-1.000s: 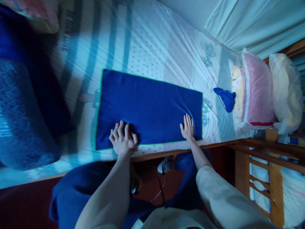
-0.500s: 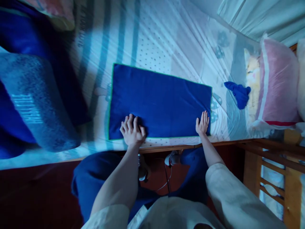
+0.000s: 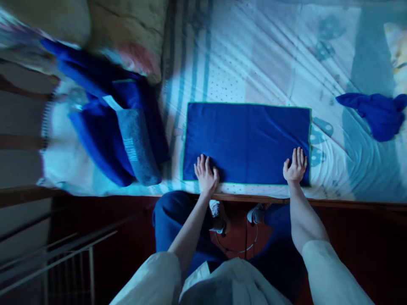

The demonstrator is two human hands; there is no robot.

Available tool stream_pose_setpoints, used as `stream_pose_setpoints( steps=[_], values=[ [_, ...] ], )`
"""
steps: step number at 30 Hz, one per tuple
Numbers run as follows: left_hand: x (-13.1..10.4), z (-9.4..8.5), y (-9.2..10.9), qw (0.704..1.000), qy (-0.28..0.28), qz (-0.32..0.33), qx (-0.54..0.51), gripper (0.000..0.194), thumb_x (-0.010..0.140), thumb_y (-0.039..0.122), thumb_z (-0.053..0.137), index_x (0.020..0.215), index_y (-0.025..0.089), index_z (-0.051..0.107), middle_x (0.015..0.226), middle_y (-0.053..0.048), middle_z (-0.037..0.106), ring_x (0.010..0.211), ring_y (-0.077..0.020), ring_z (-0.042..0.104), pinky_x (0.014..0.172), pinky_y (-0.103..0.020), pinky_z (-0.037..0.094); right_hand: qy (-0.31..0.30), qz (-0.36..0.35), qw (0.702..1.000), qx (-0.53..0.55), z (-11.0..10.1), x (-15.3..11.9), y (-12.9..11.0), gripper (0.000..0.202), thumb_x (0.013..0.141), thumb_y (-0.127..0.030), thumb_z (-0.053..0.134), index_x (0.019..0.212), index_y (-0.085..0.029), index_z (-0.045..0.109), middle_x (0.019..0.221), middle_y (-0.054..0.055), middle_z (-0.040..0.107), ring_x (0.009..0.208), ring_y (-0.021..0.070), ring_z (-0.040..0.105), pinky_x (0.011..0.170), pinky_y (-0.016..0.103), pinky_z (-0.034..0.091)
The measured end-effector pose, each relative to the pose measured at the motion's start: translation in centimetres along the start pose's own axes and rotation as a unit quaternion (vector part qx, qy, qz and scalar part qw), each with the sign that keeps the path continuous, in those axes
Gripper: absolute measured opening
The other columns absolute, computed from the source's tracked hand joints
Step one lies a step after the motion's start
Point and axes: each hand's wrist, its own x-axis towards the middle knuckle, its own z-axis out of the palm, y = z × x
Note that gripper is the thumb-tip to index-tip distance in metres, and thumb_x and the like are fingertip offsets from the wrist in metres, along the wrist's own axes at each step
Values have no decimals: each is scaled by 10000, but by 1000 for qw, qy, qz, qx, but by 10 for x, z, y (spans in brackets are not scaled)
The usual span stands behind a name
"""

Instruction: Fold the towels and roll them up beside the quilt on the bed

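Observation:
A dark blue cloth with a green edge, like a towel (image 3: 241, 135), lies spread flat on the bed in front of me. My left hand (image 3: 206, 173) rests on its near edge toward the left, fingers apart and palm down. Near the cloth's front right corner, my right hand (image 3: 295, 165) lies flat on the fabric, its fingers stretched out. Neither hand grips anything. Small creases run across the cloth by the right hand.
The bed sheet (image 3: 270, 67) is striped and dotted. To the left lie heaped blue cloths (image 3: 101, 140) and a rolled grey-blue towel (image 3: 140, 148) with lettering. A crumpled blue cloth (image 3: 381, 116) is at the right. A metal rack (image 3: 90, 267) stands at lower left.
My view has swung to the left, bringing the heaped cloths further into sight and the pink pillow out of it. Both hands stay on the cloth in nearly the same places.

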Motion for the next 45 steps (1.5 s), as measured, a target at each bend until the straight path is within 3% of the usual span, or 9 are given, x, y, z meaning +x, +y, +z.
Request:
stream_pose_setpoints(
  steps=[2, 7, 11, 16, 27, 33, 37, 42, 45],
  values=[
    [-10, 18, 31, 1000, 7, 11, -20, 626, 981, 318, 395, 1578, 129, 390, 1729, -177, 233, 1634, -310, 94, 1318, -615, 76, 9, -1, 1000, 5, 1, 0, 0, 654, 942, -262, 418, 1575, -99, 443, 1607, 199, 475, 1519, 325, 413, 1245, 579, 303],
    [-23, 84, 133, 975, -68, 196, -83, 672, 1025, 314, 360, 1662, 179, 190, 1746, -137, 188, 1635, -247, 52, 1325, -573, 164, 12, -1, 1000, 20, 1, 1, 0, 684, 900, -242, 450, 1568, -96, 453, 1592, 208, 492, 1500, 339, 433, 1220, 588, 328],
    [-5, 113, 157, 953, -123, 267, -72, 653, 1034, 258, 301, 1660, 126, 173, 1715, -159, 278, 1627, -214, 120, 1329, -510, 215, 20, -1, 999, 36, 2, 1, 0, 699, 877, -239, 472, 1561, -99, 464, 1576, 215, 507, 1479, 360, 453, 1198, 605, 342],
    [24, 91, 102, 949, -107, 292, -44, 595, 1043, 241, 268, 1632, 163, 295, 1670, -133, 392, 1605, -198, 221, 1328, -509, 221, 19, 8, 999, 46, 1, 1, -2, 691, 864, -231, 485, 1543, -104, 488, 1572, 214, 511, 1470, 374, 462, 1200, 615, 336],
    [75, -8, -56, 994, 12, 104, 15, 581, 1044, 311, 256, 1565, 125, 434, 1651, -152, 420, 1598, -200, 255, 1320, -478, 241, 12, 12, 998, 59, -3, 2, -4, 669, 874, -260, 492, 1521, -91, 505, 1560, 226, 519, 1455, 381, 467, 1195, 617, 324],
    [87, -37, -82, 997, 14, 57, 51, 580, 1018, 263, 271, 1558, 122, 429, 1637, -168, 439, 1596, -189, 260, 1319, -476, 248, 14, 17, 998, 57, -3, 2, -5, 673, 874, -244, 481, 1533, -107, 498, 1568, 212, 515, 1460, 384, 463, 1197, 622, 319],
    [81, -15, -29, 993, 9, 98, 62, 581, 1009, 252, 329, 1569, 118, 405, 1706, -185, 291, 1633, -259, 72, 1320, -611, 101, 11, 17, 999, 49, -3, 2, -5, 676, 876, -257, 492, 1535, -108, 495, 1568, 208, 517, 1463, 376, 461, 1205, 602, 314],
    [50, 60, 97, 944, -119, 308, 3, 581, 1020, 331, 398, 1582, 187, 416, 1750, -125, 178, 1634, -292, -26, 1306, -644, 91, 14, 10, 999, 45, -2, 1, -3, 678, 876, -256, 493, 1532, -89, 494, 1564, 220, 518, 1467, 373, 458, 1201, 599, 325],
    [48, 91, 136, 915, -153, 374, -7, 571, 1034, 381, 401, 1584, 230, 434, 1753, -85, 191, 1637, -286, 1, 1314, -615, 91, 17, 13, 999, 46, -1, 2, -3, 669, 875, -254, 495, 1523, -89, 506, 1553, 222, 530, 1459, 372, 470, 1196, 599, 332]
  ],
)
